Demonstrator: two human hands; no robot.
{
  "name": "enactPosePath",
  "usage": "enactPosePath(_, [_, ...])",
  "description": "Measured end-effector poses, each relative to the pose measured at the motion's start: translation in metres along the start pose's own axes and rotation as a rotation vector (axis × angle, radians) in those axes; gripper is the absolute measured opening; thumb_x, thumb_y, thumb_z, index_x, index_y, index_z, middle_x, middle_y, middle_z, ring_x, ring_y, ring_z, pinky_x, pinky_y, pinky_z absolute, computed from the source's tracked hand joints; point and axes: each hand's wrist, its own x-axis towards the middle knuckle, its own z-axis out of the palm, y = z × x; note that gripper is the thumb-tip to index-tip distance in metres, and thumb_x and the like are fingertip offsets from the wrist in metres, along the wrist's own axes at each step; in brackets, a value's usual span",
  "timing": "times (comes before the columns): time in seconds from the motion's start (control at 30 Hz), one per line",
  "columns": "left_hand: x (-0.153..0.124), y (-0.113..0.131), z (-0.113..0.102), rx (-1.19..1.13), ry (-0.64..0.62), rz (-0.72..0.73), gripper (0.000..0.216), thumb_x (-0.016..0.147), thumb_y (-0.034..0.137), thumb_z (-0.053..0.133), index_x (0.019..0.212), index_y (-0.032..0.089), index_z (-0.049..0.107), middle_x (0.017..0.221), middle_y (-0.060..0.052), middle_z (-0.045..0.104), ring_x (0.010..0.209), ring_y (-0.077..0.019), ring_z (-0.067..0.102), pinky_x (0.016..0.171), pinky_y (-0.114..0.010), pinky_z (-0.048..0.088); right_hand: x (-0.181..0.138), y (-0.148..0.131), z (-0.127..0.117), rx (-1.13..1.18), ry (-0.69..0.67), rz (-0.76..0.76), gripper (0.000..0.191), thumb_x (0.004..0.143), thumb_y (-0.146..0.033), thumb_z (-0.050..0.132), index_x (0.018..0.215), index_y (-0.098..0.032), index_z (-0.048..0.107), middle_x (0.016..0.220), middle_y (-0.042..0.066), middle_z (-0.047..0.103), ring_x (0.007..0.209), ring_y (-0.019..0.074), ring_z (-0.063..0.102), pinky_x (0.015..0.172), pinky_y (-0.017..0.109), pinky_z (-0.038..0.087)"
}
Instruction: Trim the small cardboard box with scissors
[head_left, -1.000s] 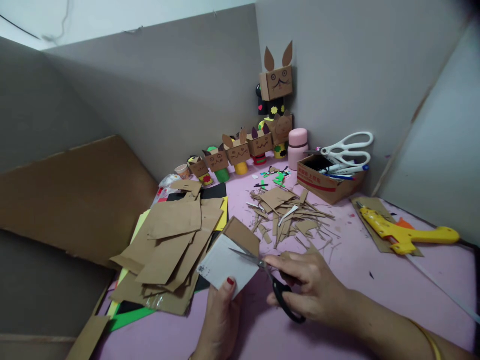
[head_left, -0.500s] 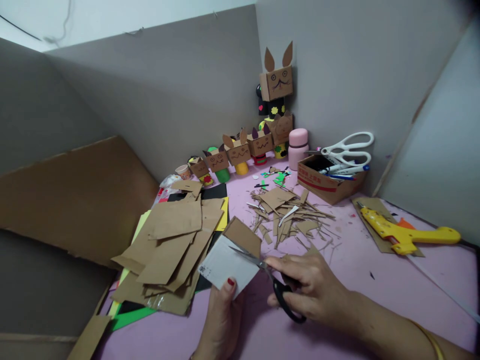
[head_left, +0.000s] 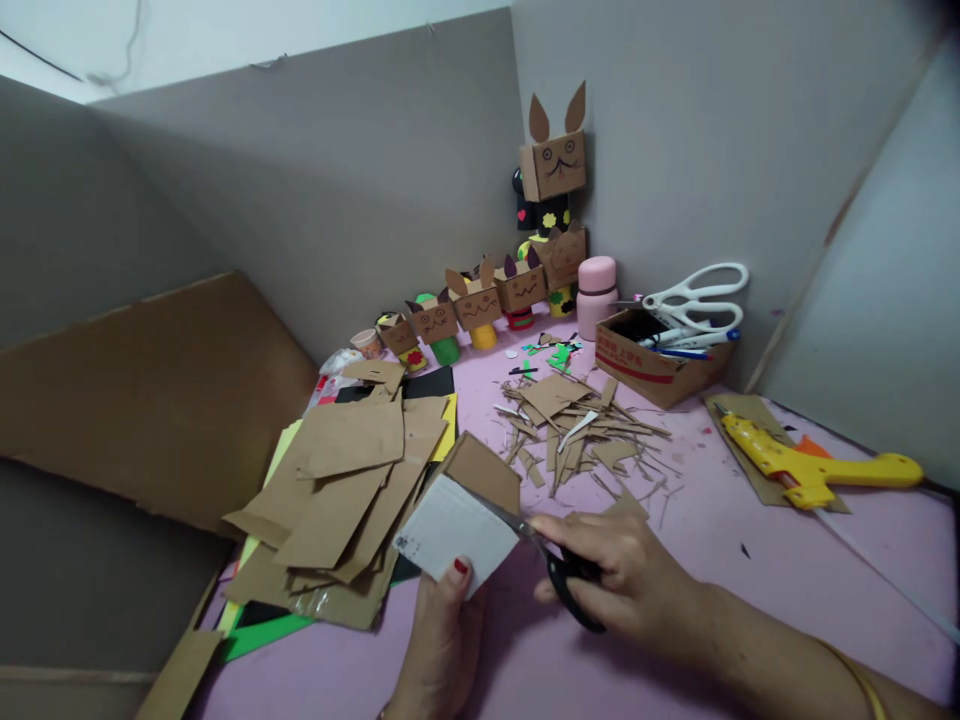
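Note:
My left hand point(head_left: 442, 640) pinches the lower edge of a small cardboard piece point(head_left: 457, 525), white on the near face and brown at its folded top. My right hand point(head_left: 622, 580) grips black-handled scissors point(head_left: 559, 575); their blades reach into the right side of the piece and look nearly closed. Both hands hover low over the pink table point(head_left: 720, 560) near its front edge.
A heap of brown cardboard sheets point(head_left: 345, 490) lies left over coloured paper. Cardboard scraps point(head_left: 577, 430) litter the middle. A yellow glue gun point(head_left: 810, 465) lies right. A small carton point(head_left: 652, 365) holds white scissors and pens. Cardboard animal figures point(head_left: 480, 305) and a pink bottle point(head_left: 596, 295) line the back wall.
The scissor blades have closed further into the cardboard piece, and my right hand has shifted slightly toward it. My left hand keeps its hold.

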Motion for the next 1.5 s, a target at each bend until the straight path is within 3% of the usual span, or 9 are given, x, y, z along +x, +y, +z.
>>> enactPosePath(0.17, [0.0017,0.0019,-0.0007,0.025,0.021,0.004,0.061,0.068,0.036,0.075,0.125,0.027,0.056,0.107,-0.005,0.073,0.103,-0.0219,0.064,0.089,-0.028,0.049,0.0009,0.0021,-0.0014,-0.021,-0.015,0.036,0.035,0.082,-0.03,0.062,0.113,-0.014,0.063,0.07,0.003,0.061,0.062,0.0156,0.055,0.057,0.024,0.039])
enactPosePath(0.5, [-0.0002,0.0031,-0.0019,0.157,-0.006,-0.013,0.066,0.066,0.038,0.076,0.126,0.021,0.054,0.11,-0.01,0.071,0.104,-0.027,0.064,0.093,-0.037,0.046,-0.0011,0.0005,-0.0036,-0.088,0.025,0.028,0.036,0.076,-0.032,0.068,0.108,-0.017,0.064,0.069,0.001,0.06,0.062,0.0153,0.053,0.059,0.025,0.037])
enactPosePath(0.97, [0.0004,-0.0009,-0.0069,0.204,-0.095,-0.05,0.054,0.073,0.036,0.069,0.124,0.02,0.056,0.109,-0.009,0.072,0.11,-0.0254,0.06,0.099,-0.037,0.041,-0.0019,0.0037,-0.0043,-0.246,0.09,-0.121,0.026,0.087,-0.036,0.056,0.094,-0.013,0.066,0.061,0.002,0.064,0.053,0.0158,0.058,0.05,0.026,0.033])
enactPosePath(1.27, [-0.0003,0.0021,0.0014,0.135,-0.031,-0.057,0.063,0.069,0.037,0.072,0.127,0.023,0.053,0.111,-0.007,0.071,0.107,-0.0228,0.061,0.096,-0.032,0.043,0.0,0.0021,-0.003,-0.105,0.024,0.012,0.018,0.08,-0.03,0.063,0.091,-0.017,0.064,0.069,0.002,0.063,0.059,0.0141,0.054,0.055,0.023,0.038])
enactPosePath(1.5, [-0.0003,0.0041,-0.0031,0.265,-0.069,-0.038,0.054,0.075,0.037,0.068,0.125,0.02,0.055,0.114,-0.01,0.069,0.111,-0.0276,0.058,0.099,-0.04,0.041,0.0009,0.0014,-0.0054,-0.145,-0.005,0.074,0.019,0.081,-0.033,0.061,0.092,-0.018,0.064,0.062,-0.001,0.057,0.055,0.0133,0.051,0.053,0.023,0.036])
